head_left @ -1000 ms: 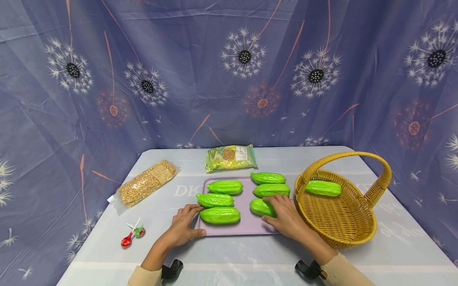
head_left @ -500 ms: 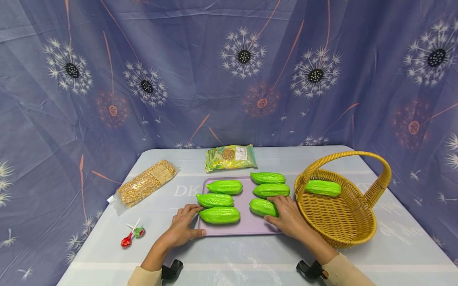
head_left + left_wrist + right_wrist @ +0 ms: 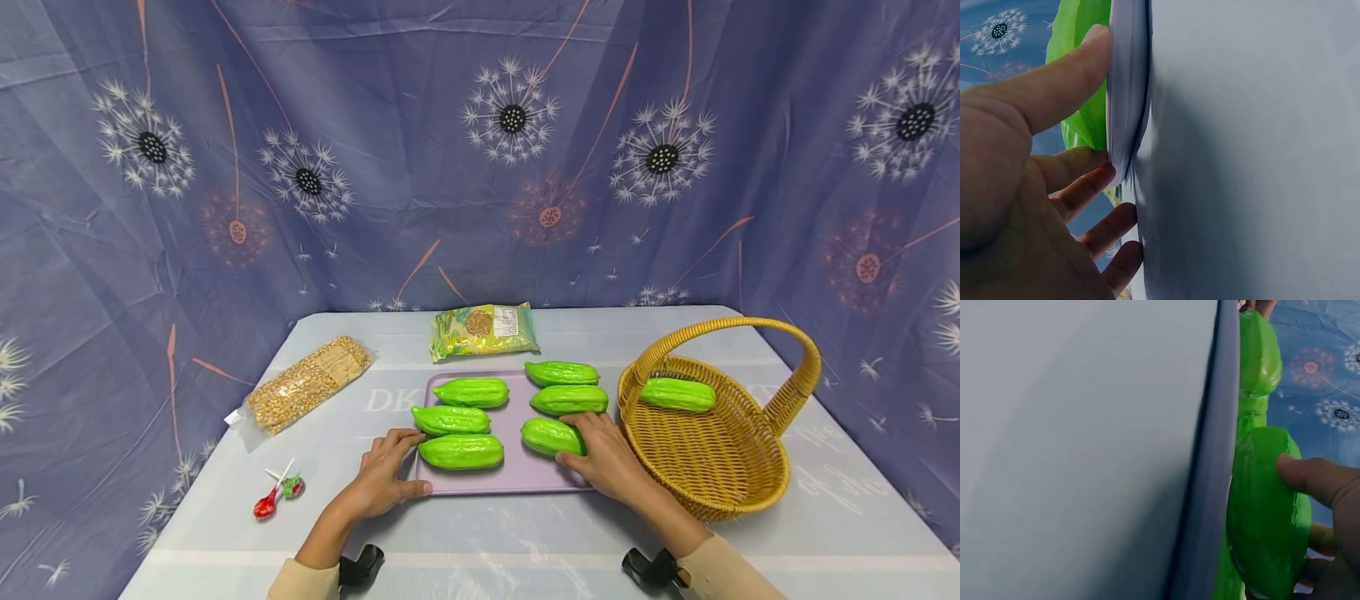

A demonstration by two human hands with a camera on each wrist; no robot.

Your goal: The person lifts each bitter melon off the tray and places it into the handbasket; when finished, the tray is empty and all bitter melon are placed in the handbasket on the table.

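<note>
In the head view, my right hand point(image 3: 606, 457) grips the right end of a bright green ribbed gourd point(image 3: 543, 435) on the lilac tray point(image 3: 517, 477). The right wrist view shows the thumb against this gourd point(image 3: 1266, 512), with the fingers partly hidden behind it. At the tray's front left corner, my left hand point(image 3: 386, 477) touches the rim with relaxed, spread fingers. Its thumb lies along the tray edge point(image 3: 1125, 81) in the left wrist view. Close beside those fingers lies another green gourd point(image 3: 461, 452). Several similar gourds form two columns on the tray.
Right of the tray stands a yellow wicker basket point(image 3: 708, 467) with a tall arched handle; one gourd point(image 3: 678, 394) lies inside. Behind the tray is a green-yellow packet point(image 3: 483, 331). To the left lie a bag of corn kernels point(image 3: 307, 383) and two lollipops point(image 3: 277, 492).
My right hand has shifted slightly right along the gourd, so more of it shows. The gourd has slid a touch left. My left hand has stayed still.
</note>
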